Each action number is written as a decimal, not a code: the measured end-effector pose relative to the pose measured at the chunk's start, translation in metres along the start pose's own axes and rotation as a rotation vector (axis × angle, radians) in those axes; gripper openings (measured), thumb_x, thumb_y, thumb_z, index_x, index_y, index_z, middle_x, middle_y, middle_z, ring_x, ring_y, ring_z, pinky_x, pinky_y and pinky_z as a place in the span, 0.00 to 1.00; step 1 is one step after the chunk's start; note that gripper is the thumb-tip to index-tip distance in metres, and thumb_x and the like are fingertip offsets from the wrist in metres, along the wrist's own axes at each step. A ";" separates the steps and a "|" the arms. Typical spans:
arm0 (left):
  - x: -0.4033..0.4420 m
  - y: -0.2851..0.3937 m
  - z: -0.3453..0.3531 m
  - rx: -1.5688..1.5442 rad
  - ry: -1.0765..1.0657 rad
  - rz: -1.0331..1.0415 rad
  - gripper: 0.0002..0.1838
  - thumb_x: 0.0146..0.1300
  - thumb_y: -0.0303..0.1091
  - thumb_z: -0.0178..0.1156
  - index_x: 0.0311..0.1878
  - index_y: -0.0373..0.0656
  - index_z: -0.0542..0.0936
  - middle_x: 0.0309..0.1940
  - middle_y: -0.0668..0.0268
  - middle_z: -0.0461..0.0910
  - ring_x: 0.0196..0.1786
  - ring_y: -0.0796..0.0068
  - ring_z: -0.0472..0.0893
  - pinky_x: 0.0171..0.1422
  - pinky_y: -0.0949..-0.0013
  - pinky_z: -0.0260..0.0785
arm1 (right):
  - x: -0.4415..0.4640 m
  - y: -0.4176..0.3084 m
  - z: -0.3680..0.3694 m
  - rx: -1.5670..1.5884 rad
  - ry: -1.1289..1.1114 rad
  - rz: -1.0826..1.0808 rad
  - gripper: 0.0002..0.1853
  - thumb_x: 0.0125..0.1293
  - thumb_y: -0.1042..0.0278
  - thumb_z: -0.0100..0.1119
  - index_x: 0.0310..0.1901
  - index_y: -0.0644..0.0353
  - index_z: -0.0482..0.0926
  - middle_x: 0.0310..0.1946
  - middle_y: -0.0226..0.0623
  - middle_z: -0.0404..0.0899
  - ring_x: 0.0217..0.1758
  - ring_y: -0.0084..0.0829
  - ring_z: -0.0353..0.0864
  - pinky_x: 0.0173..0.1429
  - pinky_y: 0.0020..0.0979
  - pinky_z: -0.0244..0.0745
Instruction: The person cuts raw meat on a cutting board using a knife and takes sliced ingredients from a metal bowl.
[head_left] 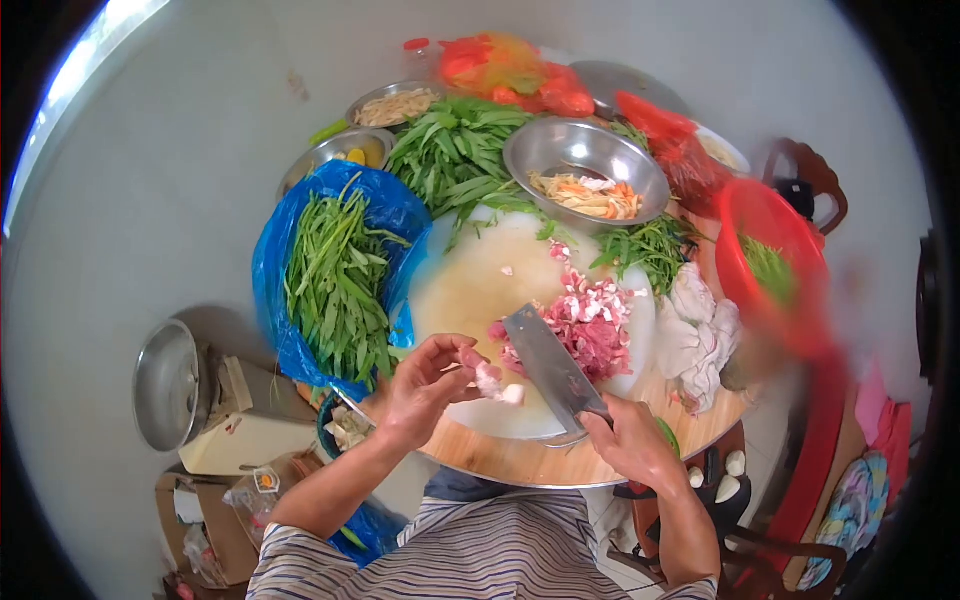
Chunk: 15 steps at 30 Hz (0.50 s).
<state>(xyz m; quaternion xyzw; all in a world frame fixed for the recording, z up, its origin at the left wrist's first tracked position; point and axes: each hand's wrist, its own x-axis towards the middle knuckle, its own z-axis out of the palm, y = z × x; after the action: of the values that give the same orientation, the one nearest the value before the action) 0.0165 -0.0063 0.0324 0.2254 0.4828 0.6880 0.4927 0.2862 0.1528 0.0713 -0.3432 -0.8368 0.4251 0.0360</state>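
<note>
My left hand (428,388) holds a small piece of pink and white meat (490,382) between thumb and fingers, above the front of the round white cutting board (450,320). My right hand (632,440) is wrapped round the handle of a cleaver (552,362), whose broad blade points up and to the left across the board. Right beside the blade lies a pile of cut red and white meat (592,330). A few small bits of meat are scattered behind the pile.
Left of the board, a blue bag (272,270) holds leafy greens (335,280). Behind stand more greens (450,150) and a metal bowl (640,170) with shredded food. At right are a whitish cloth (695,340) and a red basket (800,250). A wooden chair (815,175) stands beyond.
</note>
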 end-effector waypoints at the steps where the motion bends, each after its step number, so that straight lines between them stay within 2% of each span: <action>1: 0.002 -0.011 -0.003 0.092 0.019 0.029 0.20 0.77 0.20 0.63 0.69 0.36 0.75 0.58 0.57 0.86 0.61 0.63 0.89 0.65 0.56 0.87 | 0.000 0.002 0.003 0.004 0.019 -0.011 0.15 0.78 0.63 0.64 0.49 0.71 0.83 0.27 0.58 0.81 0.27 0.50 0.80 0.39 0.46 0.77; 2: 0.005 -0.022 -0.008 0.185 0.037 0.057 0.20 0.77 0.20 0.64 0.69 0.36 0.75 0.58 0.57 0.85 0.62 0.64 0.89 0.66 0.56 0.86 | -0.001 0.000 0.004 -0.002 0.002 -0.013 0.15 0.78 0.63 0.64 0.49 0.71 0.83 0.27 0.58 0.81 0.27 0.50 0.80 0.39 0.46 0.77; 3: 0.007 -0.029 -0.010 0.424 0.056 0.198 0.19 0.76 0.18 0.65 0.67 0.33 0.77 0.56 0.58 0.88 0.60 0.65 0.90 0.63 0.62 0.88 | -0.003 -0.005 0.005 -0.013 0.017 -0.006 0.15 0.77 0.63 0.64 0.49 0.71 0.83 0.27 0.58 0.82 0.28 0.53 0.82 0.39 0.47 0.77; 4: 0.006 -0.034 -0.012 0.418 0.069 0.195 0.19 0.76 0.18 0.65 0.67 0.33 0.77 0.56 0.58 0.88 0.60 0.65 0.90 0.63 0.62 0.88 | -0.004 -0.009 0.005 -0.022 0.034 0.003 0.14 0.77 0.64 0.65 0.48 0.70 0.83 0.27 0.58 0.83 0.29 0.56 0.84 0.39 0.48 0.77; 6: 0.004 -0.037 -0.015 0.755 0.161 0.309 0.19 0.73 0.16 0.64 0.65 0.32 0.78 0.55 0.56 0.88 0.60 0.65 0.90 0.61 0.62 0.88 | -0.007 -0.012 0.006 -0.061 0.024 -0.008 0.14 0.77 0.64 0.64 0.47 0.70 0.82 0.28 0.60 0.83 0.31 0.60 0.85 0.39 0.50 0.78; 7: 0.005 -0.034 -0.015 0.806 0.173 0.387 0.20 0.72 0.15 0.63 0.65 0.33 0.78 0.54 0.54 0.87 0.59 0.62 0.90 0.58 0.63 0.90 | -0.007 -0.015 0.006 -0.098 0.028 -0.023 0.14 0.77 0.64 0.64 0.46 0.70 0.82 0.29 0.61 0.84 0.34 0.63 0.87 0.40 0.52 0.78; 8: 0.005 -0.033 -0.018 0.803 0.180 0.380 0.20 0.72 0.15 0.63 0.65 0.33 0.78 0.54 0.54 0.87 0.59 0.62 0.90 0.58 0.63 0.90 | -0.009 -0.020 0.006 -0.099 0.017 -0.021 0.14 0.77 0.64 0.64 0.46 0.70 0.82 0.29 0.61 0.84 0.34 0.63 0.87 0.40 0.52 0.78; 10: 0.006 -0.031 -0.023 0.892 0.260 0.421 0.25 0.67 0.13 0.64 0.67 0.35 0.78 0.52 0.54 0.86 0.59 0.54 0.88 0.60 0.58 0.87 | -0.012 -0.030 0.004 -0.201 -0.022 -0.001 0.13 0.78 0.65 0.63 0.44 0.72 0.80 0.28 0.63 0.83 0.37 0.67 0.86 0.42 0.57 0.78; 11: 0.006 -0.029 -0.024 0.888 0.263 0.416 0.25 0.67 0.13 0.64 0.67 0.35 0.78 0.52 0.54 0.86 0.59 0.54 0.88 0.60 0.58 0.87 | -0.014 -0.031 0.002 -0.204 -0.027 0.001 0.13 0.78 0.65 0.63 0.44 0.72 0.80 0.28 0.63 0.83 0.37 0.67 0.86 0.42 0.57 0.78; 13: 0.004 -0.024 -0.024 1.297 0.417 0.637 0.24 0.62 0.10 0.64 0.62 0.34 0.81 0.53 0.55 0.85 0.59 0.53 0.87 0.63 0.58 0.85 | -0.018 -0.031 -0.003 -0.273 -0.128 -0.010 0.14 0.79 0.65 0.60 0.43 0.72 0.77 0.27 0.67 0.82 0.36 0.70 0.86 0.47 0.63 0.78; 14: 0.000 -0.024 -0.025 1.293 0.418 0.632 0.24 0.62 0.10 0.64 0.62 0.34 0.81 0.53 0.55 0.85 0.59 0.53 0.87 0.63 0.58 0.85 | -0.021 -0.033 -0.007 -0.276 -0.132 -0.008 0.14 0.79 0.65 0.60 0.43 0.72 0.77 0.27 0.67 0.82 0.36 0.70 0.86 0.47 0.63 0.78; 15: -0.004 -0.026 -0.024 1.325 0.325 0.720 0.23 0.59 0.12 0.67 0.59 0.36 0.84 0.52 0.56 0.85 0.59 0.51 0.86 0.63 0.56 0.84 | -0.023 -0.034 -0.012 -0.305 -0.161 -0.003 0.14 0.79 0.65 0.60 0.43 0.71 0.77 0.27 0.66 0.82 0.36 0.70 0.86 0.47 0.64 0.78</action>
<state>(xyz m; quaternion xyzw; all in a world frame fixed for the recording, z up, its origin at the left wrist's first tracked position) 0.0110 -0.0191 -0.0007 0.5127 0.7570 0.3977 -0.0766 0.2895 0.1333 0.1091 -0.3084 -0.8921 0.3195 -0.0833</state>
